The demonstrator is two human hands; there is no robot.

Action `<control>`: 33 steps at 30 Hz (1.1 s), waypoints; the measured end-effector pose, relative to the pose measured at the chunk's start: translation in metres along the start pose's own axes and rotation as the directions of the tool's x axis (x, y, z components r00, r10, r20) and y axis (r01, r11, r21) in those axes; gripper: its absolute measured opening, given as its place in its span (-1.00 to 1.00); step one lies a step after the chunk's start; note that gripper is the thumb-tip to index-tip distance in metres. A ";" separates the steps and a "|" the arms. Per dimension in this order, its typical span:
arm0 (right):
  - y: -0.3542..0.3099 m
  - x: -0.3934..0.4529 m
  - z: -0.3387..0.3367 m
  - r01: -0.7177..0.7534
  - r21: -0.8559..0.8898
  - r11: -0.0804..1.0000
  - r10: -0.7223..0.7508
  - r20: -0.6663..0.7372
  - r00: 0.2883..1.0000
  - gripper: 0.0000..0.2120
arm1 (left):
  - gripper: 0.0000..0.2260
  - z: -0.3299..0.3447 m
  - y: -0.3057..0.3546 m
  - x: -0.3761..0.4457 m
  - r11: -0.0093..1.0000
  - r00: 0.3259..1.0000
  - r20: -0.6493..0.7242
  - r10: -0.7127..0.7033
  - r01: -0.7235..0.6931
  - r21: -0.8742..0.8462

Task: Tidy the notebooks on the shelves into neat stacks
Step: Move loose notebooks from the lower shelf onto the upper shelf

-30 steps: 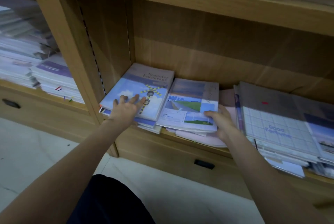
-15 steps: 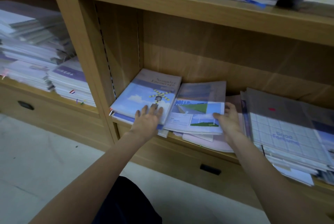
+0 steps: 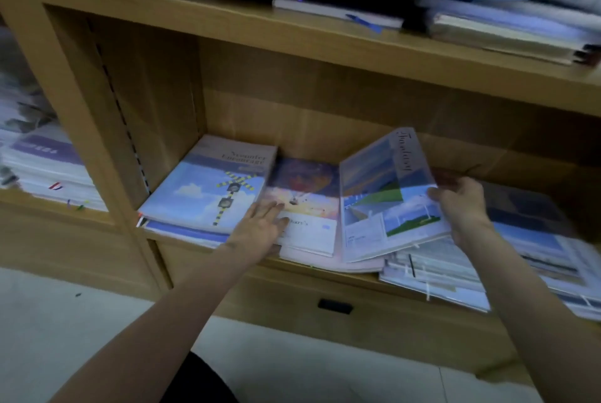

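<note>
right hand (image 3: 460, 204) lifts windmill notebook (image 3: 390, 197); left hand (image 3: 260, 227) presses balloon notebook (image 3: 305, 204)

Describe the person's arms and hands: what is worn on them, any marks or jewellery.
Both forearms are bare, with no sleeves in view. The left hand and right hand wear no gloves, and no rings, watch or bracelet show. The frame is too blurred to tell finer marks.

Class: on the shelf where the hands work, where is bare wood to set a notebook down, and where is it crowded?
Bare shelf shows only at the back, behind the balloon notebook. The front is crowded: the signal notebook pile, then the lifted notebook in the right hand, then piles further right.
</note>
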State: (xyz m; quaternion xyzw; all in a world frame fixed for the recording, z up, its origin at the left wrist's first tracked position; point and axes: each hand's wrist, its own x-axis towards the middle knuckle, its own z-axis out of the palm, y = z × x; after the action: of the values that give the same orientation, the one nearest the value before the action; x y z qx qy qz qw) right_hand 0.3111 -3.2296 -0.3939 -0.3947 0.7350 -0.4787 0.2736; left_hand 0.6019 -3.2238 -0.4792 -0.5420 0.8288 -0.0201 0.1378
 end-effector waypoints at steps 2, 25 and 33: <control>0.004 0.001 -0.017 -0.021 0.009 1.000 0.021 -0.043 0.999 -0.79 | -0.46 -0.005 0.002 0.008 0.999 0.999 0.033 0.037 -0.037 -0.007; 0.041 -0.023 0.061 0.175 -0.434 0.884 -0.023 0.333 0.943 -0.63 | -0.51 -0.013 -0.020 -0.001 0.870 0.902 -0.372 -0.222 0.011 -0.493; 0.066 -0.064 0.074 0.457 -0.649 0.609 0.144 0.657 0.740 -0.10 | -0.54 0.019 0.017 0.008 0.999 0.917 -0.397 -0.033 0.042 0.015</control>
State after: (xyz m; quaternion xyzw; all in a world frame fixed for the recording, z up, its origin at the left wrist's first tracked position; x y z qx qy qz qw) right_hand 0.3826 -3.1962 -0.4820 -0.6804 0.6820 0.0334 0.2660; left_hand 0.5885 -3.2222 -0.5019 -0.5409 0.8286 -0.1416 -0.0270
